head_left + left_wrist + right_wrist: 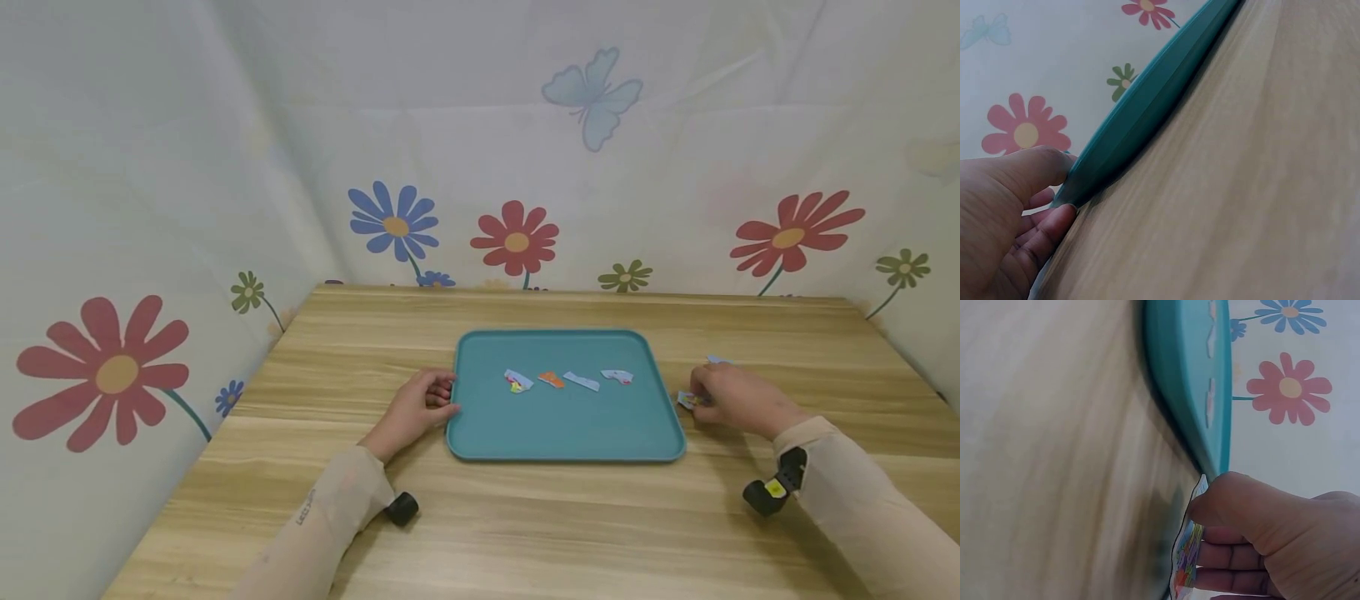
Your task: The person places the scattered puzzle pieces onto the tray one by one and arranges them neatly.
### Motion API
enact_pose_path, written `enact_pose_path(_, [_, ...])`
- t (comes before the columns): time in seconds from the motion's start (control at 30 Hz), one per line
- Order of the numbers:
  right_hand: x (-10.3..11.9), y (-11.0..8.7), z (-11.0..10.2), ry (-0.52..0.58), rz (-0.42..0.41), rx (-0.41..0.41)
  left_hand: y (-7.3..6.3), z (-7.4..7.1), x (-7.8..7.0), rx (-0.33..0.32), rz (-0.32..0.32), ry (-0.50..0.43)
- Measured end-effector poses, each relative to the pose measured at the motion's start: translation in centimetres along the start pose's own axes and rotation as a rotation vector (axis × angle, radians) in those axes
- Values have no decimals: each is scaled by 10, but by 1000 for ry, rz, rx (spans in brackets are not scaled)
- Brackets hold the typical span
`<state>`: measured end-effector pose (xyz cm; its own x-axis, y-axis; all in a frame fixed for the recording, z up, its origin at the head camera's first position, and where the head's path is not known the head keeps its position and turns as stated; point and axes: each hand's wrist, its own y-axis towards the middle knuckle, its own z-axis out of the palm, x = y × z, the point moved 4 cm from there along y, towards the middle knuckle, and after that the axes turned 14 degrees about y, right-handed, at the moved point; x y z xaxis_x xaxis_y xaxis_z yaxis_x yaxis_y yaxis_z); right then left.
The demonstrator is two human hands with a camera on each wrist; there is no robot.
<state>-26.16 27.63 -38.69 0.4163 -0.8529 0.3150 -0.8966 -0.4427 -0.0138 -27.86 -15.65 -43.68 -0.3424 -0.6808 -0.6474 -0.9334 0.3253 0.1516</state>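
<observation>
Nearest me, my two sleeved forearms are lying on the wooden table point(525, 517), each carrying a wrist camera. At about ten o'clock my left hand point(416, 406) is resting against the left rim of the teal tray point(562, 433), thumb over the edge and fingers curled loosely beneath it, steadying it rather than carrying anything. At about two o'clock my right hand point(731, 398) is pinching a torn paper scrap point(1186, 550) between thumb and fingers, just off the tray's right edge and low over the table. I judge that I am picking up a loose piece, and the next move is calling for a lift over the rim and a flat placement beside the others. The scrap is standing on edge in my grip, its long axis running roughly along my fingers, printed side facing the tray. Farther off, four scraps point(570, 379) are lying in a row across the tray from nine to three o'clock, and another scrap point(717, 360) is lying beyond my right hand.
</observation>
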Motion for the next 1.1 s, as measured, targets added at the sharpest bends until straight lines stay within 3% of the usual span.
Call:
enact_pose_path(0.1, [0, 1, -2, 5, 20, 1, -3, -3, -8, 2, 0, -13])
enact_pose_path(0.27, [4, 1, -9, 34, 47, 14, -3, -2, -10, 4, -14, -21])
enact_pose_path(0.33, [6, 1, -12, 52, 58, 16, 0, 1, -1, -3, -8, -19])
enact_pose_path(0.47, [11, 3, -18, 88, 83, 26, 0, 1, 1, -4, 0, -23])
enact_pose_path(1.1, [51, 22, -30, 43, 20, -15, 0, 0, -1, 4, -13, -27])
